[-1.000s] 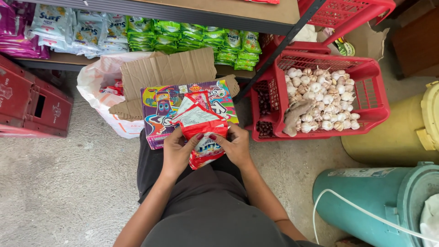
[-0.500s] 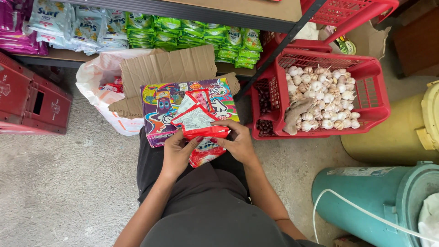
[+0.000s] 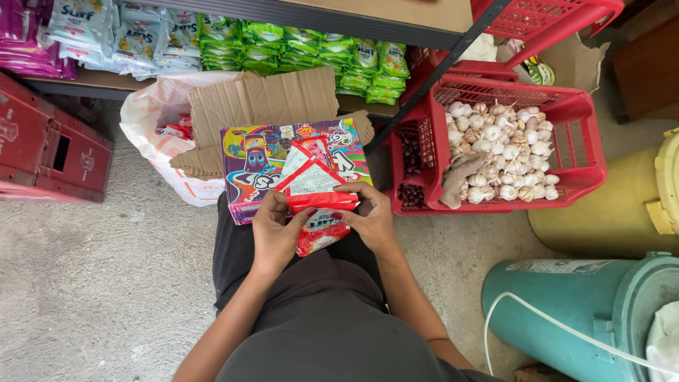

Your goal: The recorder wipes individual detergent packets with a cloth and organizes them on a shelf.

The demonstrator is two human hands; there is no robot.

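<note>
I hold a strip of red and white snack packets [image 3: 315, 191] in both hands over my lap. My left hand [image 3: 274, 233] grips its left side, thumb on the lower packet. My right hand [image 3: 369, 219] pinches its right edge, fingers curled over the top. The strip is folded, with more packets fanning upward. Just beyond it lies a colourful carton [image 3: 254, 166] with cartoon figures, its brown cardboard flap [image 3: 262, 102] folded back.
A red plastic basket [image 3: 587, 148] holds garlic bulbs on the right. A white plastic bag [image 3: 152, 117] sits behind the carton. A red crate [image 3: 42, 152] stands left, a teal drum [image 3: 566, 304] and a yellow container [image 3: 622, 212] right. Shelves of sachets hang above.
Both hands and the packet strip have shifted slightly, the fingers working along the folded packets. Nothing else has moved.
</note>
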